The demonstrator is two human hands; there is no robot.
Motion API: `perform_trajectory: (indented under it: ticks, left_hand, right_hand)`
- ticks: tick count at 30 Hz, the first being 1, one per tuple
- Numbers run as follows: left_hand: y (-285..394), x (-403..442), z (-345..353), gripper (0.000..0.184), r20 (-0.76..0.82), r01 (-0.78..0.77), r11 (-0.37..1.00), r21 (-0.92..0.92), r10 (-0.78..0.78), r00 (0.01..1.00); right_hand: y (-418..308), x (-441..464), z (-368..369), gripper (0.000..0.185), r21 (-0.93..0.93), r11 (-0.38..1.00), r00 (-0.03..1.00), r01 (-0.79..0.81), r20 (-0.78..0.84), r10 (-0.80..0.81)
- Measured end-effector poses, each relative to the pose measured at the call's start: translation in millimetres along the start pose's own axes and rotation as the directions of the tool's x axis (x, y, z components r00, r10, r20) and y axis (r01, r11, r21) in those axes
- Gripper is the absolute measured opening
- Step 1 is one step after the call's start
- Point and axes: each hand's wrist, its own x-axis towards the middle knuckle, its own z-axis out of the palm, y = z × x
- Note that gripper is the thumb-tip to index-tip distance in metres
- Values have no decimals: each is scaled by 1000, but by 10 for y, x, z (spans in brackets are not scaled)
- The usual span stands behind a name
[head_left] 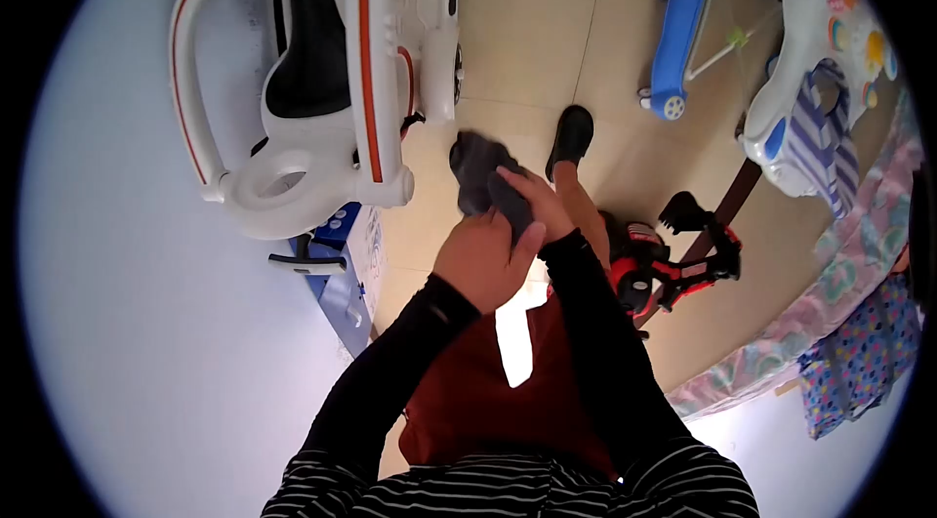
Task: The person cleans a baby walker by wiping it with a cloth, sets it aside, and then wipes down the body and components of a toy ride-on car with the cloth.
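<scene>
Soft dark-grey cloth (478, 165), pinched between the curled fingers of left hand (481, 259) and right hand (547, 209), could drop if both loosen.

Both arms extended forward, close together at the hands. Left arm (381, 381) angles up and inward; left wrist (456, 297) roughly straight. Left hand (485, 259) back uppermost, fingers curled under, thumb (528, 243) raised and slanting toward the right hand (539, 206). Right arm (610, 342) slants inward, its hand slightly farther forward, fingers bent and closed in a grip. Fingertip detail blurred; the hands appear to touch. Bare lower leg (584, 210) extends forward beside right hand.
</scene>
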Motion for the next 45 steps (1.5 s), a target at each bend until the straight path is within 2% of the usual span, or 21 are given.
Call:
perform_trajectory:
  ticks: [3, 5, 6, 7, 8, 11, 13, 14, 17, 21, 23, 26, 28, 29, 30, 31, 33, 38, 42, 43, 45]
  left_hand:
    - [-159, -190, -90, 44, -389, -319, 923, 215, 380, 839]
    - [-450, -261, -176, 48, -692, -255, 915, 314, 404, 598]
    - [-509, -265, -349, 52, -718, -112, 898, 425, 410, 562]
    - [-565, -213, -518, 56, -738, 40, 852, 523, 429, 521]
    - [-681, -122, -604, 60, -735, 44, 862, 504, 401, 547]
    - [-906, 160, -681, 71, -724, 40, 900, 433, 321, 610]
    - [-1062, 355, -517, 79, -713, 2, 930, 367, 280, 643]
    - [-1118, 357, -521, 87, -640, 59, 815, 577, 405, 653]
    - [-1153, 345, -574, 91, -677, -89, 946, 311, 286, 678]
    - [-1124, 306, -661, 94, -642, -109, 974, 197, 213, 736]
    - [-1136, 335, -626, 98, -640, -66, 957, 283, 240, 730]
    - [-1131, 338, -562, 98, -628, 16, 924, 382, 248, 737]
    - [-1201, 305, -538, 105, -643, 7, 933, 360, 243, 726]
    - [-1222, 304, -528, 107, -645, 1, 934, 358, 247, 723]
    - [-1243, 302, -518, 109, -647, -5, 934, 356, 250, 720]
    - [-1265, 299, -508, 111, -649, -10, 935, 354, 254, 717]
    - [-1253, 298, -485, 111, -639, -25, 937, 349, 258, 724]
    - [-1225, 300, -490, 103, -628, 7, 918, 397, 266, 732]
    - [-1233, 311, -500, 106, -627, -10, 920, 391, 274, 729]
    - [-1231, 303, -501, 107, -623, -11, 922, 388, 272, 733]
    - [-1230, 301, -485, 107, -637, 1, 926, 377, 259, 726]
  right_hand:
    - [345, 235, -287, 36, 224, 974, 999, -31, 16, 28]
    - [466, 494, -505, 31, 409, 907, 995, 95, -69, -73]
    - [418, 630, -677, 32, 199, 945, 965, 261, -54, -256]
    - [367, 768, -714, 33, 360, 895, 964, 262, -141, -225]
    - [346, 965, -816, 35, 412, 876, 962, 250, -206, -178]
    - [171, 1285, -653, 37, 171, 878, 875, 448, -287, -390]
    - [135, 1537, -471, 39, -64, 821, 798, 567, -205, -567]
    - [134, 1674, -355, 40, -174, 764, 751, 621, -148, -644]
    - [229, 2101, 45, 41, -380, 606, 649, 699, -20, -761]
    - [291, 2396, 515, 42, -224, 666, 682, 712, -5, -731]
    - [494, 2639, 667, 44, -160, 683, 691, 712, -10, -723]
    - [854, 3094, 869, 37, -496, 706, 807, 506, -16, -590]
    - [1330, 3989, 888, 41, 176, 898, 911, 403, 19, -413]
    - [1576, 4437, 895, 43, 475, 839, 947, 263, 36, -318]
    - [1658, 4811, 814, 45, 540, 794, 920, 279, 87, -382]
    - [1344, 4425, 763, 47, 178, 894, 897, 412, 96, -432]
    - [615, 3530, 669, 51, -639, 609, 841, 469, 113, -529]
    - [649, 3097, 873, 30, -812, 299, 772, 502, 264, -578]
    - [852, 2561, 646, 26, -444, 728, 847, 523, 363, -387]
    - [852, 2448, 534, 26, -486, 726, 864, 486, 389, -318]
    - [745, 2253, 304, 27, -650, 509, 819, 563, 521, -241]
